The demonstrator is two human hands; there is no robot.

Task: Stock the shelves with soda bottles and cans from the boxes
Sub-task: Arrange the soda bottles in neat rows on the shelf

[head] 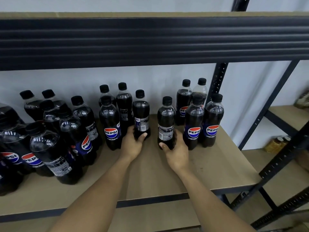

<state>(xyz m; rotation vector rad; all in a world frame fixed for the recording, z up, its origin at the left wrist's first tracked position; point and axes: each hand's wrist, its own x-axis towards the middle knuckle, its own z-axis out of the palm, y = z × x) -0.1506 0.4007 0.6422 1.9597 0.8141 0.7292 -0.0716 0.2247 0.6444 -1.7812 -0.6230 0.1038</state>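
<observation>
Tan wooden shelf board [150,178] holds upright dark plastic Pepsi bottles. At centre, left hand [132,144] grips one black-capped bottle [141,114]; right hand [177,153] grips another [166,119], both low down.

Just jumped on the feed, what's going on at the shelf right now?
A person is stocking a shelf with Pepsi bottles. The left hand grips the base of one bottle and the right hand grips the base of a second bottle. Both are upright and appear to rest on the shelf board, in the gap between the big left group and the right cluster. No boxes or cans are in view.
</observation>
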